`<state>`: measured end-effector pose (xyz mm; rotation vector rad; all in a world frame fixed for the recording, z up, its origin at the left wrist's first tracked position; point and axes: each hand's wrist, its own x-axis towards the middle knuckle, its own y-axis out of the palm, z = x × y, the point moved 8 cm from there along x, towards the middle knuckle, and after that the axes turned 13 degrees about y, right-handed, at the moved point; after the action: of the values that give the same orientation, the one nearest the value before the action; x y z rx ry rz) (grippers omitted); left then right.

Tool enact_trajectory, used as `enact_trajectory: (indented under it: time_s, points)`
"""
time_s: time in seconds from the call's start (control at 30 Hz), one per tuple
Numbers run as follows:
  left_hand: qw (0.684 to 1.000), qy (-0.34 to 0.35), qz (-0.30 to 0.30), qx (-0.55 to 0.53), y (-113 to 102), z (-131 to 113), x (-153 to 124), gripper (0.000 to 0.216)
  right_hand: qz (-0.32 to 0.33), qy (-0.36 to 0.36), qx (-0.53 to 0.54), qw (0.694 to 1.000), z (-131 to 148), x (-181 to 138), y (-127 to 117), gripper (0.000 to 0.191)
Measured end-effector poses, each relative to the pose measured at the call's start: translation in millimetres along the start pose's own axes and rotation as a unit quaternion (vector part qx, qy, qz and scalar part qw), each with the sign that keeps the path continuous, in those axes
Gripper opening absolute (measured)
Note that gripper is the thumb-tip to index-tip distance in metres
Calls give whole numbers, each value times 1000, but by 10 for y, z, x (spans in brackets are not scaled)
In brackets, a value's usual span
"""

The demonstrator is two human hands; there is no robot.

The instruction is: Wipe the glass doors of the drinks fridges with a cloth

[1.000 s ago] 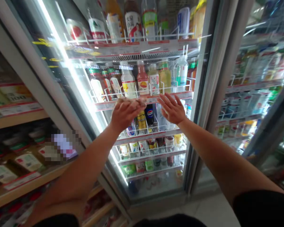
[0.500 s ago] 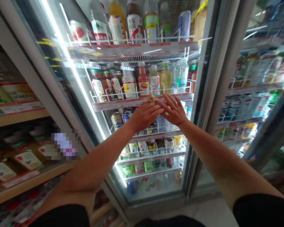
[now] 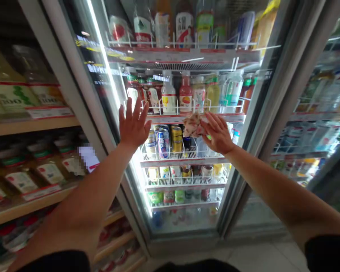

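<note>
I face a lit drinks cooler with a glass door (image 3: pixel 187 181). My left hand (image 3: pixel 133 124) lies flat on the glass at the door's left side, fingers spread and empty. My right hand (image 3: pixel 218 132) presses a crumpled patterned cloth (image 3: pixel 192 125) against the glass in front of the shelf rail (image 3: pixel 192 118) under a row of bottles (image 3: pixel 184 94). Its fingers are curled on the cloth. Several cans (image 3: pixel 167 138) stand on the shelf behind the glass between my hands.
Wooden shelves (image 3: pixel 31 126) with packaged bottles run along the left. A second cooler door (image 3: pixel 314 113) stands to the right behind a grey frame post (image 3: pixel 274 109). A pale tiled floor (image 3: pixel 260 257) shows at the bottom.
The cloth passed from my left hand to my right. My left hand moved left and opened flat on the glass. The view shifted slightly left.
</note>
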<state>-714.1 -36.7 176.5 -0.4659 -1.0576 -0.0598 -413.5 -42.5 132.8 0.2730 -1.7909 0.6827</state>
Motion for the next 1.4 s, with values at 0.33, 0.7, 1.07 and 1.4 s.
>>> enact_trajectory:
  time_s: [0.33,0.7,1.07,1.4]
  points:
    - [999,-5,13,29,-13,-51,4,59,175,-243,58,952,639,-82,455,87]
    - [996,42,-70,38,-124,-158,-8,65,96,-91,5,991,547,1031,257,51]
    - [999,-8,-22,-42,-114,-136,14,59,-33,-15,49,998,382,1551,96,49]
    - [1000,-6,10,0,-31,-99,-7,60,1,9,-9,1000,536,1803,58,42]
